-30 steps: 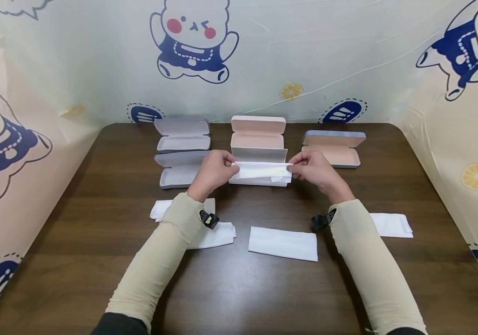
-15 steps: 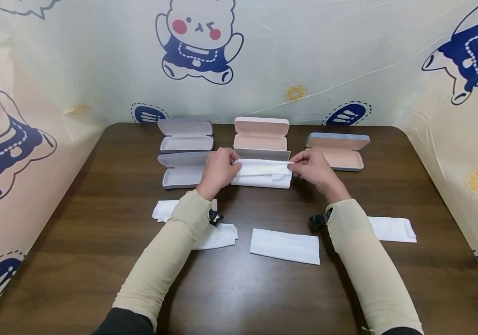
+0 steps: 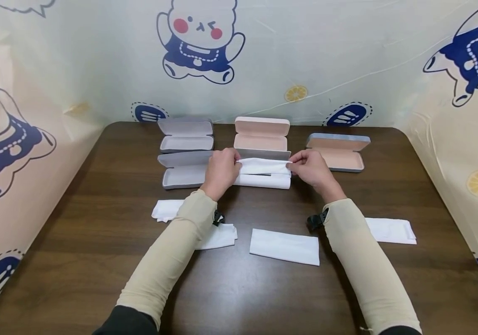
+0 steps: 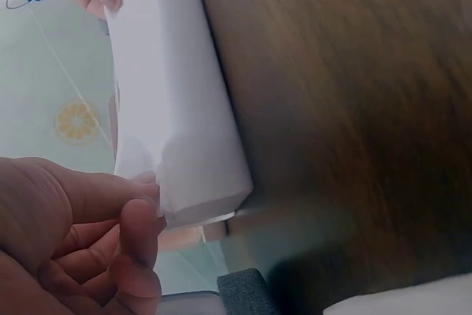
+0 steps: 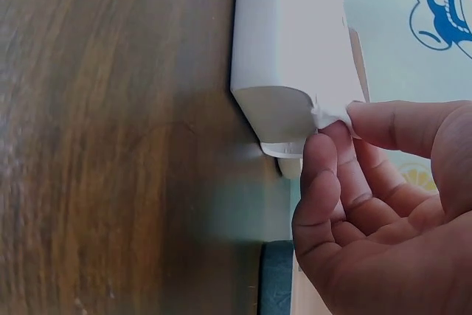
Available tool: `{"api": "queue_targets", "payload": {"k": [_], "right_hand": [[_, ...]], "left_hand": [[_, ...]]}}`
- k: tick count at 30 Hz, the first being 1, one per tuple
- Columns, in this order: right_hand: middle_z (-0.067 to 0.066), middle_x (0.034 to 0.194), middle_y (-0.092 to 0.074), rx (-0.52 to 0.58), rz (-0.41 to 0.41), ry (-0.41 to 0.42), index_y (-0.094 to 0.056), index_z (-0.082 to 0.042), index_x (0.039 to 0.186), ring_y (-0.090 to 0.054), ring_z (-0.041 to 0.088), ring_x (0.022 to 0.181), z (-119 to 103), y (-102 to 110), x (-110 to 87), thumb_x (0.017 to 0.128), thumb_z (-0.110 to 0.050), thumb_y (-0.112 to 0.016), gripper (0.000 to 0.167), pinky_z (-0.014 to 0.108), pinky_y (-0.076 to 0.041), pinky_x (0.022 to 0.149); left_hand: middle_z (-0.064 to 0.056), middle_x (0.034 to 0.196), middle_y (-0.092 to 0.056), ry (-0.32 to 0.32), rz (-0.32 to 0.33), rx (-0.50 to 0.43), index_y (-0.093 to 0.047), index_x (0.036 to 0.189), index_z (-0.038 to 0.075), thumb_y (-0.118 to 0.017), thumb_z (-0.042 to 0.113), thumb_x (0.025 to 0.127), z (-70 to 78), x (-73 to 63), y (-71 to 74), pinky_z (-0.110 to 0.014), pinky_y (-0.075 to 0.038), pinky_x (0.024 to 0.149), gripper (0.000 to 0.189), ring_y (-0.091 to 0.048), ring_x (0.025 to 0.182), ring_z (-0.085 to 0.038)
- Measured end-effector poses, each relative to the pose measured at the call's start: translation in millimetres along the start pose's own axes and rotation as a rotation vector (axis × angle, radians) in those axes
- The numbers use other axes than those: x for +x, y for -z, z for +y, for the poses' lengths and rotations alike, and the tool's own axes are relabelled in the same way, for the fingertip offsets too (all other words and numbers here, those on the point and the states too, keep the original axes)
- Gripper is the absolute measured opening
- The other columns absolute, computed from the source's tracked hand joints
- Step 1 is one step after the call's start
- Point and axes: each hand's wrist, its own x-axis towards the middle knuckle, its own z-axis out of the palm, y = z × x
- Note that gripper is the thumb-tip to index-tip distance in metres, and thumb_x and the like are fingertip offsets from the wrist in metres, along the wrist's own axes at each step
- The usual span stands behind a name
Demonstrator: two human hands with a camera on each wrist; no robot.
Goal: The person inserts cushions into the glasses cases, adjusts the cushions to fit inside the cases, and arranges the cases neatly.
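Note:
Both hands pinch a folded white cloth [image 3: 264,166] by its two ends and stretch it lengthwise over an open white glasses case [image 3: 262,181]. My left hand [image 3: 223,171] grips the left end between thumb and fingertips, and my right hand [image 3: 312,170] does the same on the right. Behind the cloth rises the case's grey-lined lid [image 3: 262,153]. In the left wrist view, thumb and forefinger of the left hand [image 4: 88,230] meet at the case's end. The right wrist view has the right hand [image 5: 391,182] pinching a cloth corner at the rim.
Two open grey cases [image 3: 186,143] [image 3: 183,177] stand to the left, an open pink case [image 3: 261,141] behind, and an open blue case with pink lining [image 3: 343,159] to the right. Folded white cloths [image 3: 284,246] [image 3: 391,230] [image 3: 217,236] [image 3: 167,210] lie nearer on the brown table [image 3: 239,298].
The cloth's loose front flap has drawn back from the white case's front wall, and a thin dark gap shows there. Both hands have drawn slightly inward, still pinching the cloth.

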Motion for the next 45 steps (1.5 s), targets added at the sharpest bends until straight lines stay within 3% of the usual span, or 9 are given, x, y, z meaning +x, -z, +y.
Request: {"api": "queue_targets", "payload": {"k": [5, 10, 16, 23, 29, 36, 39, 41, 45], "right_hand": [[0.019, 0.095, -0.066, -0.03, 0.002, 0.013, -0.065, 0.003, 0.108, -0.06, 0.035, 0.086, 1, -3, 0.7, 0.096, -0.012, -0.069, 0.02, 0.03, -0.049, 0.067], [0.015, 0.094, -0.066, -0.132, 0.005, 0.06, -0.068, 0.0, 0.105, -0.058, 0.028, 0.083, 0, -4, 0.3, 0.095, -0.016, -0.07, 0.018, 0.034, -0.048, 0.071], [0.012, 0.086, -0.066, -0.24, 0.026, 0.189, -0.067, -0.004, 0.108, -0.057, 0.027, 0.076, 1, -8, 1.0, 0.093, -0.012, -0.071, 0.018, 0.038, -0.048, 0.072], [0.01, 0.08, -0.066, -0.364, 0.077, 0.302, -0.072, -0.002, 0.099, -0.056, 0.025, 0.072, -3, -15, -3.0, 0.091, -0.009, -0.071, 0.011, 0.038, -0.047, 0.069], [0.011, 0.081, -0.065, -0.386, 0.111, 0.297, -0.073, 0.0, 0.102, -0.056, 0.027, 0.074, -3, -16, -2.3, 0.09, -0.006, -0.07, 0.014, 0.038, -0.047, 0.07], [0.013, 0.091, -0.067, -0.341, 0.122, 0.273, -0.071, 0.001, 0.108, -0.058, 0.028, 0.082, 4, -10, -2.8, 0.091, -0.005, -0.068, 0.019, 0.041, -0.051, 0.076], [0.014, 0.094, -0.067, -0.327, 0.134, 0.27, -0.071, 0.001, 0.109, -0.058, 0.028, 0.082, 6, -5, -4.6, 0.092, -0.006, -0.068, 0.019, 0.04, -0.051, 0.076], [0.013, 0.093, -0.068, -0.316, 0.145, 0.259, -0.069, 0.001, 0.113, -0.059, 0.027, 0.08, 7, -1, -6.6, 0.092, -0.009, -0.068, 0.023, 0.04, -0.051, 0.074], [0.013, 0.093, -0.068, -0.289, 0.114, 0.21, -0.055, 0.0, 0.132, -0.061, 0.027, 0.077, 7, 4, -11.0, 0.09, -0.02, -0.074, 0.05, 0.041, -0.052, 0.073]], "left_hand": [[-0.009, 0.092, -0.073, -0.005, 0.001, 0.027, -0.076, 0.093, 0.006, -0.069, 0.006, 0.091, -1.1, 1.3, -3.8, -0.044, -0.055, 0.072, 0.007, -0.067, 0.084, -0.031], [-0.008, 0.091, -0.073, -0.049, -0.005, 0.075, -0.077, 0.092, 0.007, -0.07, 0.004, 0.09, -2.7, 2.6, -7.1, -0.044, -0.055, 0.072, 0.008, -0.068, 0.083, -0.031], [-0.009, 0.093, -0.073, -0.066, -0.036, 0.114, -0.076, 0.095, 0.007, -0.069, 0.003, 0.089, -3.4, 3.5, -9.2, -0.045, -0.056, 0.07, 0.01, -0.068, 0.083, -0.031], [-0.011, 0.095, -0.072, -0.09, -0.02, 0.152, -0.075, 0.096, 0.007, -0.065, -0.004, 0.086, -2.8, 2.7, -13.3, -0.046, -0.057, 0.068, 0.018, -0.069, 0.082, -0.034], [-0.012, 0.094, -0.071, -0.105, 0.01, 0.154, -0.074, 0.1, 0.005, -0.067, -0.004, 0.086, -2.3, 0.4, -10.3, -0.046, -0.057, 0.067, 0.018, -0.069, 0.082, -0.035], [-0.01, 0.08, -0.068, -0.094, 0.025, 0.112, -0.068, 0.099, 0.003, -0.072, 0.002, 0.085, -3.4, -8.8, 8.3, -0.046, -0.054, 0.058, 0.015, -0.066, 0.07, -0.036], [-0.007, 0.071, -0.062, -0.052, -0.023, 0.071, -0.064, 0.108, 0.004, -0.077, 0.01, 0.085, -3.6, -12.1, 18.2, -0.045, -0.052, 0.058, 0.026, -0.063, 0.068, -0.033], [-0.007, 0.071, -0.06, -0.022, -0.074, 0.05, -0.061, 0.119, 0.005, -0.082, 0.018, 0.083, -3.6, -13.1, 23.3, -0.045, -0.052, 0.06, 0.043, -0.062, 0.07, -0.033], [-0.015, 0.092, -0.065, 0.011, -0.196, 0.051, -0.047, 0.14, 0.01, -0.093, 0.033, 0.072, -4.7, -11.5, 27.8, -0.049, -0.053, 0.073, 0.085, -0.064, 0.089, -0.039]]}}
